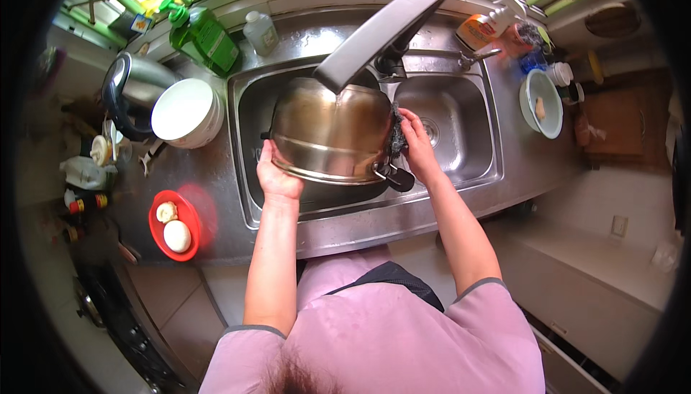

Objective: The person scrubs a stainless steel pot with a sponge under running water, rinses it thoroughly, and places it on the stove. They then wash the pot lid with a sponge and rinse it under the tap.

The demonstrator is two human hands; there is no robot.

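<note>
A stainless-steel pot (pixel 332 134) is tilted on its side over the larger left sink basin (pixel 253 188), its outer wall turned up beneath the faucet (pixel 388 29). At the pot's left rim, my left hand (pixel 276 172) grips it, the fingers partly hidden. My right hand (pixel 417 140) holds a dark metal scouring pad (pixel 398 132) against the pot's right side, which is its base or lower wall; I cannot tell which. A black handle (pixel 399 178) hangs at the pot's lower right. Water seems to touch the pot just under the spout.
Left of the sink are stacked white bowls (pixel 183 110), a steel kettle (pixel 143 83) and a red bowl (pixel 157 232) with two pale items. Behind stand a green soap bottle (pixel 208 43) and a clear bottle (pixel 261 32). A spray bottle (pixel 478 32) and a pale bowl (pixel 549 110) are right.
</note>
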